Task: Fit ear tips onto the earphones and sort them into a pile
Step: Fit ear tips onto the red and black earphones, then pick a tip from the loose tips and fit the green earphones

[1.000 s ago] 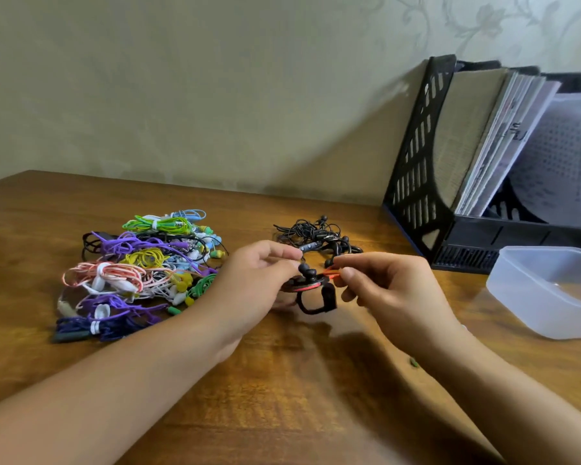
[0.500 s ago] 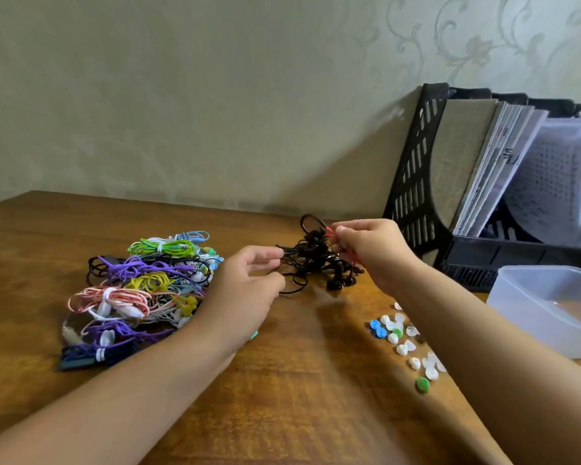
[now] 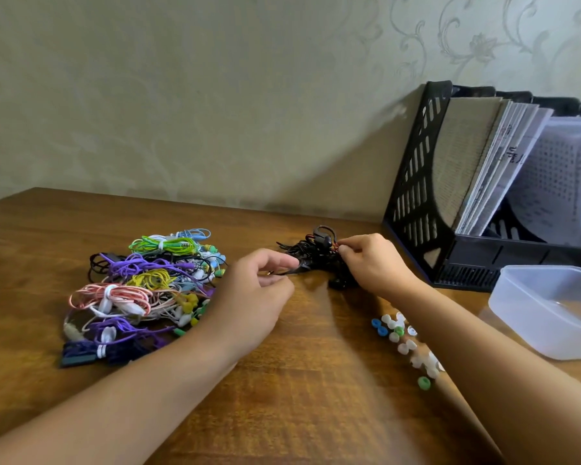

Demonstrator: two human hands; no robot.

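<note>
— Black and red, that earphone (image 3: 323,237): a second ago both hands held it in front of the person, close over the desk (image 3: 316,380); now the right hand (image 3: 374,263) has carried it back to the black earphone pile (image 3: 312,260) near the wall and is lowering it onto the top.

— Is it let go?

— Not yet, as far as I can see. The right hand's fingers (image 3: 351,245) are curled and pinch it at the cord end, with the ear hook standing up above the tangle. The left hand (image 3: 254,297) has come away from the earphone; its thumb and forefinger are pinched on a thin black cable end at the near-left edge of that same pile (something gold, perhaps a plug, shows at the tip, but it is too small to be sure).

— So what does that mean for the job?

— I'd judge this one fitted and being sorted in with the other black ones. The loose ear tips (image 3: 399,333) have also come into view, scattered white, blue and green on the desk beside the right forearm, so there is more fitting to do.

— And the other heap?

— The coloured earphone bundles (image 3: 141,290) lie left of the left hand, unmoved. A clear plastic tub (image 3: 547,310) and a black file rack (image 3: 426,196) stand at the right.
</note>
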